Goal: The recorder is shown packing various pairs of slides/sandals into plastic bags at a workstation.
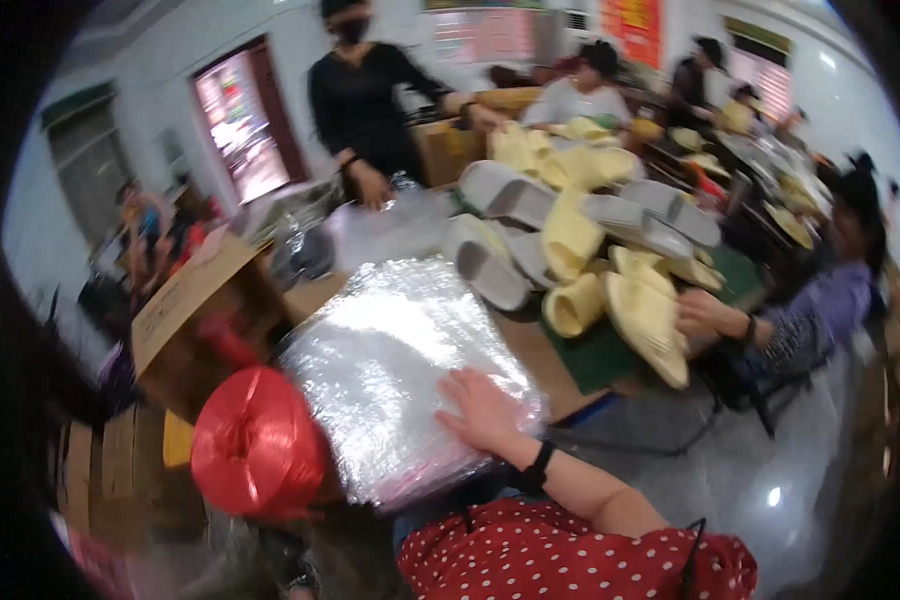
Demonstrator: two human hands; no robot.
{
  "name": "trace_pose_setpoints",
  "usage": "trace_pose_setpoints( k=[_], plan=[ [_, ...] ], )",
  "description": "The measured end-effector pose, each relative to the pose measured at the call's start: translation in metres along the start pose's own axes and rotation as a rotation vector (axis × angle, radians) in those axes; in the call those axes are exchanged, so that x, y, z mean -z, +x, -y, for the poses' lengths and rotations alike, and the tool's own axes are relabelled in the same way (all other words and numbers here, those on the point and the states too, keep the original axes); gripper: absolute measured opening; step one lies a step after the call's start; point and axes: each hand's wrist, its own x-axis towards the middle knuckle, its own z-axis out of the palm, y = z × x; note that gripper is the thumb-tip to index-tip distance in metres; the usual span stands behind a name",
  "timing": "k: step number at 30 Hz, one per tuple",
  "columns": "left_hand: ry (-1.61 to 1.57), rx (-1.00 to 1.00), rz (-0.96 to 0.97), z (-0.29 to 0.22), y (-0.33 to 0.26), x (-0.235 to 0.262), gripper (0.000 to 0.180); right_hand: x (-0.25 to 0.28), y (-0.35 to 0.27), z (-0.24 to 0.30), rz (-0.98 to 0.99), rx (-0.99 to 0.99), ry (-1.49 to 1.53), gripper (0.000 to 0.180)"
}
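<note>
My right hand (pixel 482 412) lies flat on a stack of shiny clear plastic bags (pixel 370 350), its fingers stretched out and holding nothing. A dark band circles that wrist. The stack covers the near end of the table, and its surface glares with reflected light. Just left of the stack sits a big roll of red plastic twine (pixel 255 440), with its wound end facing up. I cannot make out my left hand anywhere. Past the stack, yellow slippers (pixel 573 235) and grey slippers (pixel 490 265) are heaped on the table.
An open cardboard box (pixel 195 310) stands left of the stack. Across the table a person in black (pixel 365 100) touches clear plastic. At right, a seated person in purple (pixel 830 300) has a hand by a yellow slipper. A green mat (pixel 580 360) lies under the slippers.
</note>
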Motion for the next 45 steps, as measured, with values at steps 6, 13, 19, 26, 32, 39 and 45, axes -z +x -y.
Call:
trace_pose_setpoints(
  k=[6,13,19,26,32,39,45],
  plan=[
    [0.576,-0.574,-0.465,-0.039,-0.146,0.122,0.046,0.062,-0.006,0.016,-0.261,0.035,0.585,0.042],
    [0.501,-1.354,0.098,-0.105,-0.168,0.003,0.057,0.206,-0.020,-0.071,-0.850,-0.095,0.312,0.063],
    [0.601,-1.394,0.257,-0.106,-0.133,-0.056,0.061,0.395,-0.083,-0.196,-1.740,-0.283,0.390,0.076],
    [0.582,-1.328,0.205,-0.079,-0.114,-0.071,0.068,0.389,-0.049,-0.233,-1.397,-0.188,0.320,0.056],
    [0.532,-1.249,0.246,-0.081,-0.116,-0.074,0.071,0.256,0.052,-0.130,-0.608,-0.130,0.339,0.043],
    [0.521,-1.276,0.202,-0.083,-0.104,-0.087,0.070,0.188,0.009,-0.193,-0.418,-0.408,0.111,0.054],
    [0.520,-1.303,0.212,-0.081,-0.104,-0.083,0.070,0.189,-0.052,-0.240,-0.340,-0.504,-0.002,0.085]
  ],
)
